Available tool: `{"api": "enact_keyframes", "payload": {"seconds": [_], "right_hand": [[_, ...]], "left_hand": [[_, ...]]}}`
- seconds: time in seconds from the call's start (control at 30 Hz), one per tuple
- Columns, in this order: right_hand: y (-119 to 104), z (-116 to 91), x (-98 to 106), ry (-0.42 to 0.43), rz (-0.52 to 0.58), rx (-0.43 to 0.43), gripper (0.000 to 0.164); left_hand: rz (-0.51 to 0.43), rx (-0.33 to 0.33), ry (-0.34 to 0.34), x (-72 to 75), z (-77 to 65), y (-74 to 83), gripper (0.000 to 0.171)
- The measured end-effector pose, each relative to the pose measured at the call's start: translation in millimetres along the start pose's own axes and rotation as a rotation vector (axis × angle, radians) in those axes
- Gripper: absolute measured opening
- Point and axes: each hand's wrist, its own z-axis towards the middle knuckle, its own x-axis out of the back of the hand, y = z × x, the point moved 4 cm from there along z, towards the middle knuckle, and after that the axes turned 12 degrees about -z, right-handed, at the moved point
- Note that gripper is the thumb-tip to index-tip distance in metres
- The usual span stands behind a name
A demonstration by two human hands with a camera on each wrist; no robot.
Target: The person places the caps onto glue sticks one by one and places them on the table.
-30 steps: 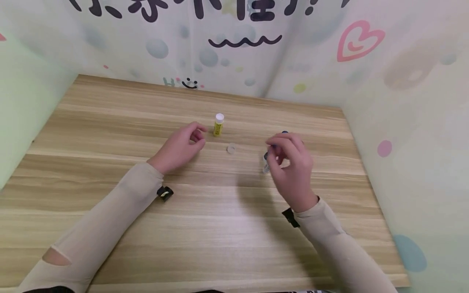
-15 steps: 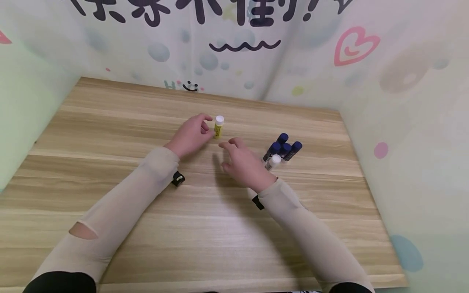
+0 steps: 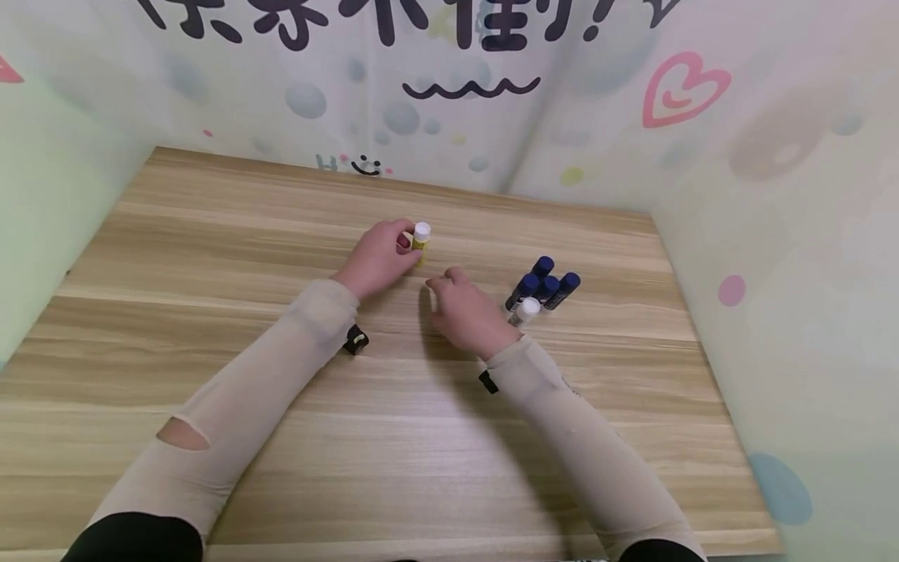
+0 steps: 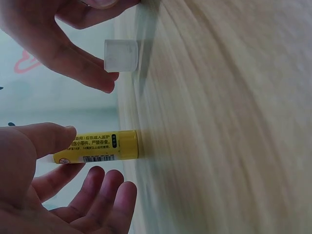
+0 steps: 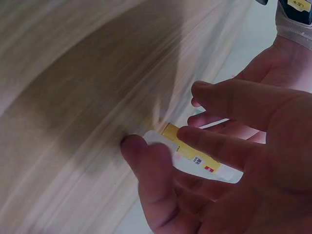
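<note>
A small yellow glue stick point(image 3: 420, 244) with a white cap stands upright towards the back of the table. My left hand point(image 3: 379, 257) pinches its upper part between thumb and finger; printed text and a barcode show on the tube point(image 4: 102, 147) in the left wrist view. A clear cap point(image 4: 121, 55) stands on the tabletop a little way from it. My right hand point(image 3: 472, 316) reaches down over this cap, thumb and forefinger spread apart on either side of it. In the head view that hand hides the cap.
To the right of my right hand, several dark blue-capped tubes point(image 3: 546, 289) stand in a tight cluster. One white-capped tube point(image 3: 524, 311) is at their near side, close to my right wrist. Behind the wooden table point(image 3: 393, 468) hangs a printed backdrop point(image 3: 281, 133).
My right hand has come left from the tube cluster to the clear cap, leaving a white-capped tube exposed there. My left hand has moved right and taken hold of the glue stick.
</note>
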Motion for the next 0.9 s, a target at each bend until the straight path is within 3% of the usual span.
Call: {"api": "enact_keyframes", "payload": {"seconds": [0.27,0.47,0.57,0.9], "right_hand": [[1,-1,0,0.032,-0.008,0.046,0.035],[3,0,0,0.048,0.082,0.053,0.018],[6,1,2,0.106,0.144,0.054,0.007],[13,-6,31,0.358,0.443,-0.003,0.030]], "left_hand": [[-0.004,0.003,0.022,-4.6,0.3,-2.9,0.033],[-0.039,-0.009,0.033,-6.0,-2.3,-3.9,0.031],[-0.055,-0.040,0.053,-3.9,-6.2,-2.6,0.031],[-0.054,-0.135,0.120,3.9,-23.2,5.9,0.027]]}}
